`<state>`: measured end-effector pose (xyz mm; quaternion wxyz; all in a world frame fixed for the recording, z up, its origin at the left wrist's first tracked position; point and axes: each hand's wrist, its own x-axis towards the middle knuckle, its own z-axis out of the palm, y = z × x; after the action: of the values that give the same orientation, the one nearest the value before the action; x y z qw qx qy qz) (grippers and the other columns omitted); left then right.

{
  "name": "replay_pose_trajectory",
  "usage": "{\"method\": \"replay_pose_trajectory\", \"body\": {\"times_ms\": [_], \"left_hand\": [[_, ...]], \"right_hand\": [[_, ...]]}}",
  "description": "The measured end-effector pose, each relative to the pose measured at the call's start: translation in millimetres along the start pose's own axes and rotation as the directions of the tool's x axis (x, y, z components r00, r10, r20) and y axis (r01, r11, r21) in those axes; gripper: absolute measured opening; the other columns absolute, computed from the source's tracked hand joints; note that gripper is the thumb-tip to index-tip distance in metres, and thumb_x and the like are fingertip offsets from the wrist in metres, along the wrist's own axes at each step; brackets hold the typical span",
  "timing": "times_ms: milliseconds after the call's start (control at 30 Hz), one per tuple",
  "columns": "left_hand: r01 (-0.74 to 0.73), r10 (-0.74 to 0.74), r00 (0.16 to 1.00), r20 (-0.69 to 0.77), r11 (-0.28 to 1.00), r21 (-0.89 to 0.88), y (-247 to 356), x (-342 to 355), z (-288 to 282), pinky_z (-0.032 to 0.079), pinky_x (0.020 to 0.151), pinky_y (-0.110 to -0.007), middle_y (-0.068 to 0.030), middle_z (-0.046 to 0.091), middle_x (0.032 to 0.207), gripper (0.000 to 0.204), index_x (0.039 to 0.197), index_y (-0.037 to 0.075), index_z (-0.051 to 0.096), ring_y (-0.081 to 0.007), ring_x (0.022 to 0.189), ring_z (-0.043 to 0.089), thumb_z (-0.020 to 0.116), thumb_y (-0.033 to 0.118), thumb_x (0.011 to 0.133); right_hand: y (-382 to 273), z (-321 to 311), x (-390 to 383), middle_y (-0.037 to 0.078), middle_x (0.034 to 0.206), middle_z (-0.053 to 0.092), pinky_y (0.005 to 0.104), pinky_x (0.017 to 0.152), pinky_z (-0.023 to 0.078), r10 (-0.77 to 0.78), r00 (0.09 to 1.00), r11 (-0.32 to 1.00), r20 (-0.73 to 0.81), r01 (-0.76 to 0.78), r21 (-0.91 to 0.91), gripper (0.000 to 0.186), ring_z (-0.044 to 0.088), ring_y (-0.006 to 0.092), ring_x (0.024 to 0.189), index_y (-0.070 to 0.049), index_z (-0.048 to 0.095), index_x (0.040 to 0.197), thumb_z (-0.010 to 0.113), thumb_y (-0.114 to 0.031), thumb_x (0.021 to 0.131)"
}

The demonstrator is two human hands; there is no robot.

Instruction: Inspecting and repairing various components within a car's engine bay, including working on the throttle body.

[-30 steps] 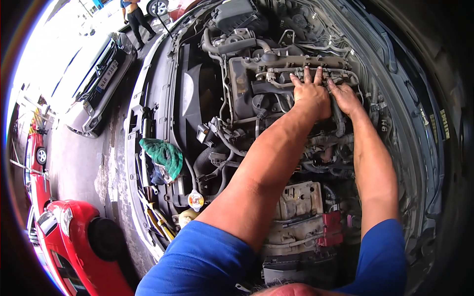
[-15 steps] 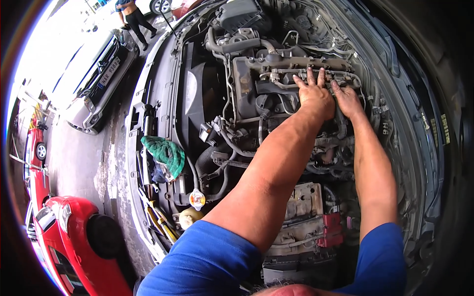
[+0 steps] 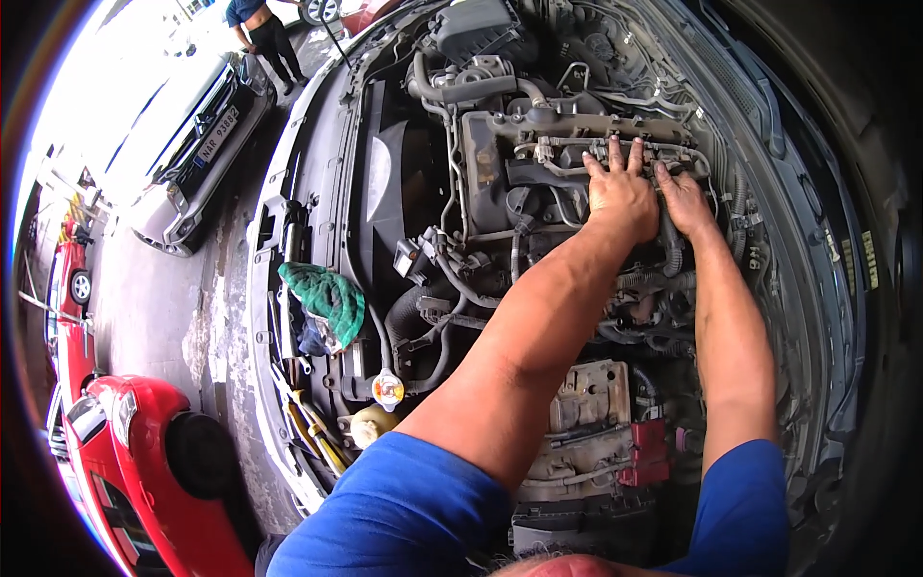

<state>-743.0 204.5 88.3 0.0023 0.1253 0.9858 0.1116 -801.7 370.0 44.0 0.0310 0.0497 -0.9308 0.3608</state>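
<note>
Both my arms stretch over an open engine bay, to the rear part of the engine [image 3: 488, 168]. My left hand [image 3: 623, 200] lies on top of it with its fingers spread, their tips by the metal pipes [image 3: 567, 152] along the engine's top. Close beside it, my right hand [image 3: 688, 204] reaches in among the pipes and hoses. Its thumb points up and its other fingers curl down; what they close on, if anything, is hidden. A dark ribbed hose [image 3: 672, 252] runs just below, between my two wrists.
A green cloth [image 3: 327, 300] and yellow-handled tools [image 3: 312, 433] lie along the front edge of the bay. Nearby are a radiator cap [image 3: 387, 389] and a battery area with a red cover [image 3: 648, 452]. Parked cars, one red [image 3: 159, 452], and a person [image 3: 264, 38] stand beyond.
The view has shifted slightly, so the whole scene sits a little more to the right. My hands keep nearly the same place on the engine.
</note>
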Motion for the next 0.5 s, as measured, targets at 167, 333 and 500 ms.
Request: {"method": "replay_pose_trajectory", "body": {"times_ms": [167, 333, 500], "left_hand": [[-0.042, 0.038, 0.995, 0.091, 0.998, 0.041, -7.6, -2.8, -7.5, 0.010, 0.108, -0.073, -0.0136, 0.007, 0.162, 0.065, 0.145, 0.010, 0.044, -0.0447, 0.147, 0.003, 0.056, 0.029, 0.083], [0.016, -0.018, 0.999, 0.040, 0.999, 0.050, -4.7, -4.4, -3.4, 0.011, 0.111, -0.070, -0.0124, 0.005, 0.163, 0.068, 0.144, 0.012, 0.045, -0.0419, 0.148, 0.004, 0.057, 0.029, 0.080], [-0.075, 0.074, 0.996, 0.054, 0.997, 0.018, -7.6, -5.8, -7.0, 0.012, 0.111, -0.069, -0.0130, 0.007, 0.162, 0.067, 0.142, 0.011, 0.049, -0.0418, 0.148, 0.005, 0.057, 0.029, 0.079]], "right_hand": [[-16.3, 0.2, -6.0, 0.017, 0.098, 0.071, 0.0379, 0.088, 0.047, -0.040, 0.999, 0.999, -0.007, 0.041, 0.033, 0.075, 0.065, 0.0291, 0.094, 0.004, 0.068, 0.105, 0.048, -0.068, 0.090], [-29.0, -7.2, -9.0, 0.019, 0.107, 0.069, 0.0366, 0.092, 0.046, -0.028, 0.990, 0.999, 0.136, 0.022, 0.046, 0.073, 0.063, 0.0268, 0.101, 0.003, 0.068, 0.107, 0.049, -0.066, 0.091], [-18.0, -0.8, -8.4, 0.020, 0.105, 0.069, 0.0370, 0.090, 0.046, -0.053, 0.998, 0.991, 0.014, 0.051, 0.120, 0.075, 0.063, 0.0265, 0.097, 0.003, 0.069, 0.105, 0.049, -0.067, 0.090]]}}
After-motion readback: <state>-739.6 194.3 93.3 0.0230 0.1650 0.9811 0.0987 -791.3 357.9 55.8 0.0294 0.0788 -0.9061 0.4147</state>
